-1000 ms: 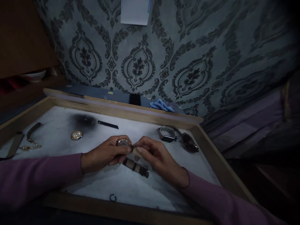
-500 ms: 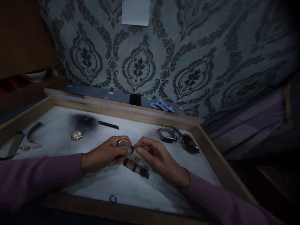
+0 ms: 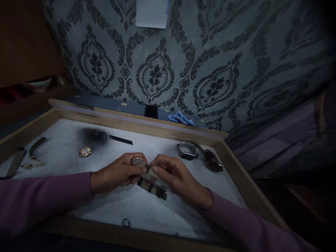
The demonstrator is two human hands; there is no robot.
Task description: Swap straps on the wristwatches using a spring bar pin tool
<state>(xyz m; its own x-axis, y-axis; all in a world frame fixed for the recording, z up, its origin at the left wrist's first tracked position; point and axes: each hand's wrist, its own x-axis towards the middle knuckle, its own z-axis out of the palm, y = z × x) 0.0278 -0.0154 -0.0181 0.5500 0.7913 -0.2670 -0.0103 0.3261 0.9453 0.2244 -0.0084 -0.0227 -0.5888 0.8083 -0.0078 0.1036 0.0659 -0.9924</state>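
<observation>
My left hand (image 3: 125, 170) is closed around a round wristwatch (image 3: 138, 161), its face turned up between thumb and fingers. My right hand (image 3: 173, 175) pinches a short strap piece (image 3: 152, 173) against the right side of the watch case. Fingers partly cover the spot where strap and case meet. Just below both hands, a dark strap with a buckle (image 3: 152, 188) hangs or lies near the white surface; whether it joins the held watch is hidden.
A wooden-rimmed white tray (image 3: 147, 123) surrounds everything. Inside are a gold-toned watch head (image 3: 85, 151), a dark blade (image 3: 121, 140), several watches including one with a grey case (image 3: 187, 150), loose straps (image 3: 36, 147) and a black ring (image 3: 126, 222). Behind the rim lies a blue cloth (image 3: 181, 118).
My right fingers have shifted very slightly at the watch's right side. The left hand keeps its hold, and the things in the tray stay where they were.
</observation>
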